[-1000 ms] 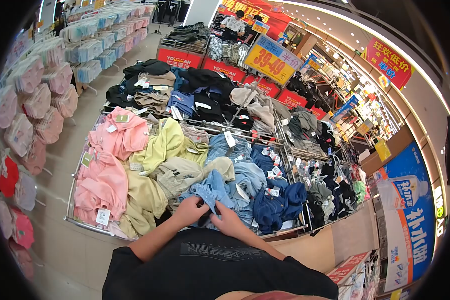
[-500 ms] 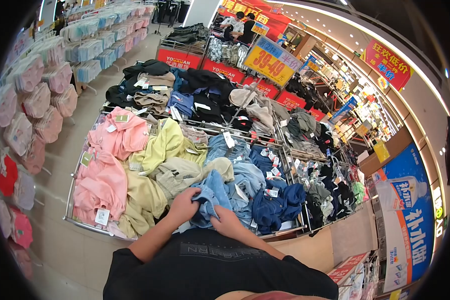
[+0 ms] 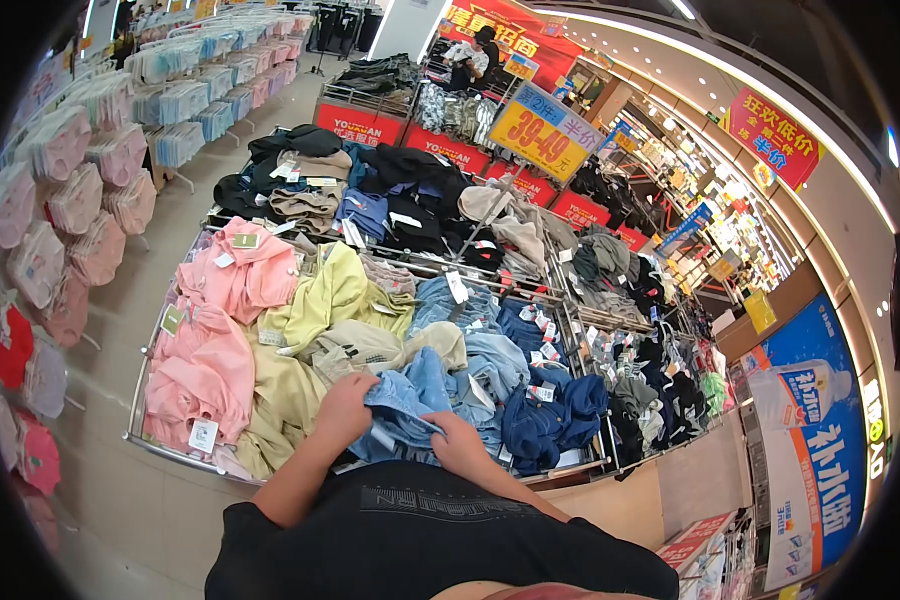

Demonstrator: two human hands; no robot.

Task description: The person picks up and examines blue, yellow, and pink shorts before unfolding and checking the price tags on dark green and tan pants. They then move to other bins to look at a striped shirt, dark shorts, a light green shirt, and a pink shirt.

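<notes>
Light blue denim jeans (image 3: 407, 400) lie at the front of the bin, their top edge stretched between my two hands. My left hand (image 3: 346, 408) pinches the left end of that edge, and my right hand (image 3: 457, 441) grips the right end. To the left of the jeans are beige trousers (image 3: 355, 345) and khaki-yellow ones (image 3: 285, 390). More light blue jeans (image 3: 495, 362) touch them on the right, with dark blue jeans (image 3: 550, 415) beyond. How far my fingertips reach inside the fabric is hidden.
Pink garments (image 3: 200, 365) fill the bin's left end, inside a metal rail (image 3: 175, 455). Dark clothes (image 3: 410, 175) are heaped behind, near a yellow price sign (image 3: 542, 130). Racks of hanging underwear (image 3: 70, 210) stand left across the aisle. A blue drink poster (image 3: 820, 400) is at right.
The jeans' edge, bunched half a second ago, is now pulled wider and flatter. My left hand has shifted slightly left, and my right hand slightly right.
</notes>
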